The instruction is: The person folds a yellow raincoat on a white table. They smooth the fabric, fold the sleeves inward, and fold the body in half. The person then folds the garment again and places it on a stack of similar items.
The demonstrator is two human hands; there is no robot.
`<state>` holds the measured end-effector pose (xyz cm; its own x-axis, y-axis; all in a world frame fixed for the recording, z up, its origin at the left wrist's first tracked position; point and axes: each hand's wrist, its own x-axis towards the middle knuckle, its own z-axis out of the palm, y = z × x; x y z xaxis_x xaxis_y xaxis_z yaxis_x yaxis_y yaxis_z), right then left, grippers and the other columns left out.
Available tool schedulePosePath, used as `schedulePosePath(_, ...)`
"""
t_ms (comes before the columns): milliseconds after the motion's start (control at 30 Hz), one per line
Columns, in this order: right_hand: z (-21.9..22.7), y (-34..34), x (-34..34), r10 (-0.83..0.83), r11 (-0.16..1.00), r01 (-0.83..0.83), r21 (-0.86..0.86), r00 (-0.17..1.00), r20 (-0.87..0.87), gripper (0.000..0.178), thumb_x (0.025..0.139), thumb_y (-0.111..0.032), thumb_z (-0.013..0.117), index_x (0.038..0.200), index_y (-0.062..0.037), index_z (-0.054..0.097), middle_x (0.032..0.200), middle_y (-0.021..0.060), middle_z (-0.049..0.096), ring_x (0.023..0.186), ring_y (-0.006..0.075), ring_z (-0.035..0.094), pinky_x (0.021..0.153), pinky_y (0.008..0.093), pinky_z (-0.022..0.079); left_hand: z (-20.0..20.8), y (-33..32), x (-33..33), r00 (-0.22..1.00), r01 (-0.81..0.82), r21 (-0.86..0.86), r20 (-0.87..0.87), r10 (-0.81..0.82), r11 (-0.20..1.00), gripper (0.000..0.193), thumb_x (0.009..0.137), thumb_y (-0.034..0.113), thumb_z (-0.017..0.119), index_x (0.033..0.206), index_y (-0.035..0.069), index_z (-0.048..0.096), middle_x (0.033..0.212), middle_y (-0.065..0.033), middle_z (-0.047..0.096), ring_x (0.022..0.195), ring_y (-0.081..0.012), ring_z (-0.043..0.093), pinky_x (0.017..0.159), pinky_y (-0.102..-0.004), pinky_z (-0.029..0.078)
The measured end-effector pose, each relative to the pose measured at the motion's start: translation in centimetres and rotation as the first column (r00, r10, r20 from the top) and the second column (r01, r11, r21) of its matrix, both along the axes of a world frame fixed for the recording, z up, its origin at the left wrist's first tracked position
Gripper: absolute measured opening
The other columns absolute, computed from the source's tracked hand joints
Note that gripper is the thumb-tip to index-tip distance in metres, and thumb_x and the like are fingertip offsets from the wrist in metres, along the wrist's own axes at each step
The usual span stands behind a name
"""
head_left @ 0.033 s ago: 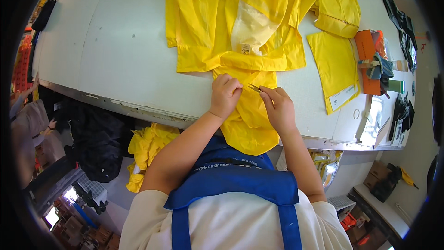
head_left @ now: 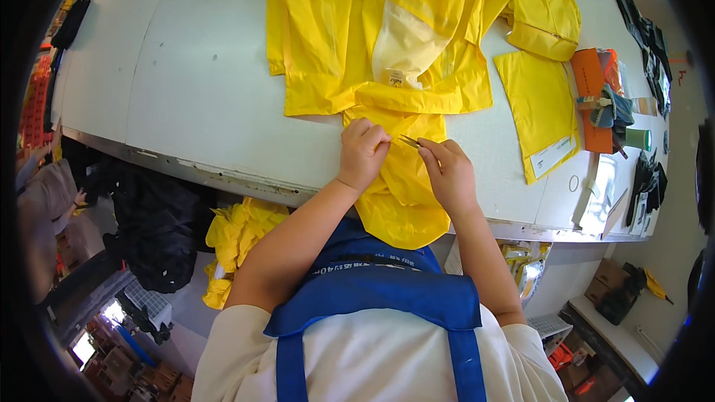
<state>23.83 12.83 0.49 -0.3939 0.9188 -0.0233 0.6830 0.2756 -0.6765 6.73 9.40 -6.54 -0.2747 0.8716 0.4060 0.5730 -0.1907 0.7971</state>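
A yellow raincoat [head_left: 320, 37] lies spread across the table, with a pale mesh lining patch and a small label showing. One narrow yellow part [head_left: 402, 216] of it runs toward me and hangs over the table's front edge. Above this part, my left hand [head_left: 363, 152] is closed in a pinch; what its fingertips hold, if anything, is too small to make out. My right hand [head_left: 450, 179] is closed on small metal thread snips [head_left: 408, 140], whose pointed tips face the left hand's fingertips. The snips' rear part is hidden in the fingers.
To the right lies a flat yellow pouch [head_left: 532, 104] beside an orange box [head_left: 588, 89] and a green cylinder [head_left: 638, 138]. Below the table edge at left are a yellow fabric heap [head_left: 242, 234] and black fabric [head_left: 153, 216]. Another person's hand [head_left: 80, 197] shows at far left.
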Motion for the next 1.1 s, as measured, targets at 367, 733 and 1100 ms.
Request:
schedulePosePath(367, -3.1, 0.3, 0.2, -0.213, 0.977, 0.21, -0.041, 0.938, -0.273, 0.018, 0.085, -0.011, 0.063, 0.101, -0.0056, 0.067, 0.078, 0.0104, 0.058, 0.069, 0.0246, 0.057, 0.064, 0.0325, 0.047, 0.0, 0.0, -0.6, 0.999, 0.035, -0.009, -0.04, -0.035, 0.999, 0.02, 0.067, 0.002, 0.067, 0.081, 0.009, 0.054, 0.073, -0.007, 0.051, 0.072, -0.0289, 0.052, 0.064, -0.0396, 0.041)
schedulePosePath(733, -2.2, -1.4, 9.4, 0.407, 0.867, -0.493, 0.073, 0.785, 0.467, 0.074, 0.068, -0.02, 0.069, 0.136, -0.0149, 0.04, 0.147, 0.0098, 0.031, 0.138, 0.0372, 0.02, 0.112, 0.0501, 0.015, -1.4, 0.8, -5.6, 0.856, 0.318, -0.31, -0.312, -0.411, 0.896, 0.041, 0.077, 0.01, 0.066, 0.115, 0.016, 0.051, 0.109, -0.0104, 0.051, 0.096, -0.0306, 0.054, 0.079, -0.0399, 0.047)
schedulePosePath(1100, -5.6, 1.3, 3.4, 0.042, 0.959, 0.0, -0.284, 0.989, 0.141, 0.039, 0.081, -0.036, 0.064, 0.101, -0.0025, 0.065, 0.091, 0.0207, 0.065, 0.08, 0.0371, 0.063, 0.071, 0.042, 0.05, 1.9, -3.1, -5.0, 0.888, 0.449, -0.502, 0.16, -0.431, 0.739, 0.045, 0.091, 0.031, 0.049, 0.131, 0.01, 0.046, 0.13, -0.0126, 0.05, 0.123, -0.0307, 0.042, 0.107, -0.0403, 0.025)
